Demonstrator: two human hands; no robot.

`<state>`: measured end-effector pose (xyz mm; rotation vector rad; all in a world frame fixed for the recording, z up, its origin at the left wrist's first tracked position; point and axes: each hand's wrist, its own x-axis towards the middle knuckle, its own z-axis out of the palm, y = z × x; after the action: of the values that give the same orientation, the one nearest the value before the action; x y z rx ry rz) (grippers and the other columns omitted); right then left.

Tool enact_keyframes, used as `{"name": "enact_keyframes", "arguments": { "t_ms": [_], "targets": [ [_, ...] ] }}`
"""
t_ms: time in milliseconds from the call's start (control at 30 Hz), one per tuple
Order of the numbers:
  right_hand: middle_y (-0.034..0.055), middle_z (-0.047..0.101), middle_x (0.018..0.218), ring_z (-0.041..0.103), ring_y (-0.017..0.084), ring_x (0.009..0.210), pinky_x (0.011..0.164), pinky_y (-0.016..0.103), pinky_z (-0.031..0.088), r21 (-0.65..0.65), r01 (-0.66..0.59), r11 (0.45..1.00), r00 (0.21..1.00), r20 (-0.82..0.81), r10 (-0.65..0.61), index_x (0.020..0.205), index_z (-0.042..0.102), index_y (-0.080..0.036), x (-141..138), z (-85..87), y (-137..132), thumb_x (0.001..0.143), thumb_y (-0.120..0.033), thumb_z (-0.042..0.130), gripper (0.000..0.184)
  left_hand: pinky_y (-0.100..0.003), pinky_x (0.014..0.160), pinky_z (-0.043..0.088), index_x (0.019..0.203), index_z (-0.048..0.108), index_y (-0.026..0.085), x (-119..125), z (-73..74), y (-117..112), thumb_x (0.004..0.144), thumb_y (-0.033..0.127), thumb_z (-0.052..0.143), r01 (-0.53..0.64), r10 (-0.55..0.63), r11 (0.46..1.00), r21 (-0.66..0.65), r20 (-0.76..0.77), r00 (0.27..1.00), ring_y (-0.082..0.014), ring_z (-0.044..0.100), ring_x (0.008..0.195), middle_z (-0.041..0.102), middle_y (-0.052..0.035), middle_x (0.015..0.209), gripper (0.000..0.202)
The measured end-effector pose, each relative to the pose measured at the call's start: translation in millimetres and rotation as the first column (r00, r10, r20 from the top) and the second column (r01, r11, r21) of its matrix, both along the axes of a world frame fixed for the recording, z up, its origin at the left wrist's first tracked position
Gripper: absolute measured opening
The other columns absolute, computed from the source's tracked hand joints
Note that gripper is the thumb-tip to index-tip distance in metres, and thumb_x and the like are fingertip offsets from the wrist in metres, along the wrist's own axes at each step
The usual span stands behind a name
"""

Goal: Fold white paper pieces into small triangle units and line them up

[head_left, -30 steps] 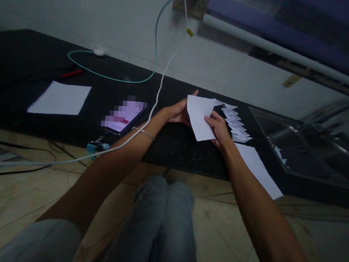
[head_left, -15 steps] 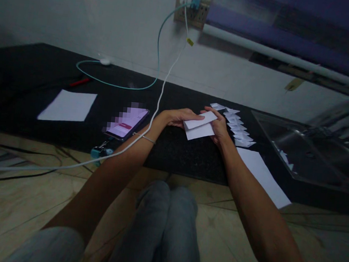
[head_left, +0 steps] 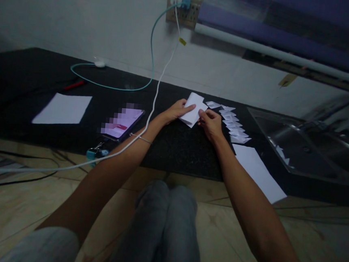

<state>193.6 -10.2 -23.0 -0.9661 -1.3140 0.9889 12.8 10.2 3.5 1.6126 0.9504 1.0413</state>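
A white sheet of paper (head_left: 192, 110), folded over on itself, is held just above the black counter (head_left: 187, 152). My left hand (head_left: 178, 111) grips its left side, thumb on top and the other fingers underneath. At its right edge, my right hand (head_left: 210, 124) pinches the paper between thumb and fingers. Several small folded paper pieces (head_left: 232, 121) lie in an overlapping row just right of my right hand. Beside my right forearm is a flat stack of white paper (head_left: 259, 171), partly overhanging the counter's front edge.
Another white sheet (head_left: 62, 110) lies at the left, near a red object (head_left: 74, 85). A lit phone (head_left: 123, 124) sits by my left forearm. A white cable (head_left: 156, 92) hangs from the wall outlet (head_left: 183, 9) across that forearm. The steel sink (head_left: 307, 148) is at the right.
The folded paper has turned to a more upright slant and moved slightly away from me. My right hand has shifted from beneath it to pinch its right edge. The view has shifted slightly.
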Motion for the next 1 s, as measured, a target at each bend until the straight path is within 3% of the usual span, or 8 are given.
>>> {"name": "enact_keyframes", "arguments": {
  "t_ms": [167, 300, 433, 533, 733, 1000],
  "targets": [
    [-0.0003, 0.058, 0.064, 0.052, 0.011, 0.055, 0.052, 0.027, 0.047, 0.036, 0.028, 0.999, 0.999, 0.022, -0.028, 0.065, 0.062, -0.022, 1.3, -0.4, 2.3, 0.075, -0.063, 0.074, 0.043, -0.037, 0.071, 0.050, 0.107, 0.060, 0.014, 0.9, -0.7, -0.2, 0.082, 0.030, 0.075, 0.012, -0.011, 0.999, -0.041, 0.028, 1.000, -0.0222, 0.062, 0.082, 0.068, -0.0140, 0.089, 0.032],
    [0.0018, 0.061, 0.067, 0.055, 0.014, 0.061, 0.058, 0.031, 0.050, 0.061, 0.058, 0.996, 0.992, 0.111, -0.065, 0.068, 0.063, -0.021, 2.0, -1.1, 1.4, 0.075, -0.057, 0.077, 0.038, -0.036, 0.073, 0.050, 0.111, 0.062, 0.014, -0.7, -6.2, 3.7, 0.079, 0.026, 0.076, 0.061, -0.059, 0.998, -0.032, 0.058, 0.997, -0.0209, 0.063, 0.082, 0.069, -0.0120, 0.089, 0.037],
    [0.0048, 0.067, 0.074, 0.061, 0.018, 0.070, 0.064, 0.034, 0.053, 0.090, 0.068, 0.994, 0.984, 0.157, -0.081, 0.080, 0.069, -0.020, 4.9, -4.8, 5.6, 0.074, -0.060, 0.076, 0.041, -0.030, 0.073, 0.050, 0.113, 0.064, 0.011, -2.4, -9.2, 6.2, 0.080, 0.033, 0.076, 0.195, -0.191, 0.980, -0.033, 0.092, 0.977, -0.0174, 0.065, 0.080, 0.070, -0.0105, 0.090, 0.042],
    [0.0058, 0.069, 0.080, 0.064, 0.022, 0.081, 0.067, 0.037, 0.055, 0.097, 0.039, 0.995, 0.985, 0.162, -0.055, 0.087, 0.070, -0.020, 8.2, -9.2, 11.8, 0.071, -0.067, 0.075, 0.049, -0.028, 0.072, 0.050, 0.105, 0.068, 0.008, -3.9, -8.3, 5.2, 0.083, 0.040, 0.072, 0.233, -0.224, 0.970, -0.072, 0.117, 0.968, -0.0166, 0.066, 0.077, 0.071, -0.0106, 0.087, 0.039],
    [0.0031, 0.064, 0.072, 0.059, 0.018, 0.069, 0.062, 0.034, 0.050, 0.131, 0.030, 0.991, 0.981, 0.184, -0.055, 0.074, 0.065, -0.021, 11.9, -11.5, 17.3, 0.074, -0.062, 0.074, 0.042, -0.026, 0.067, 0.049, 0.089, 0.072, 0.006, -6.7, -1.0, -4.5, 0.083, 0.026, 0.072, 0.167, -0.163, 0.982, -0.085, 0.058, 0.985, -0.0153, 0.064, 0.070, 0.070, -0.0102, 0.074, 0.021],
    [0.0022, 0.058, 0.063, 0.053, 0.015, 0.061, 0.058, 0.031, 0.044, 0.140, 0.079, 0.987, 0.971, 0.214, -0.108, 0.067, 0.061, -0.021, 12.7, -12.2, 21.3, 0.076, -0.064, 0.071, 0.046, -0.023, 0.063, 0.048, 0.091, 0.071, 0.005, -5.2, -1.9, -3.5, 0.083, 0.021, 0.072, 0.095, -0.094, 0.994, -0.048, 0.023, 0.995, -0.0137, 0.064, 0.069, 0.070, -0.0095, 0.075, 0.019]
  ]
}}
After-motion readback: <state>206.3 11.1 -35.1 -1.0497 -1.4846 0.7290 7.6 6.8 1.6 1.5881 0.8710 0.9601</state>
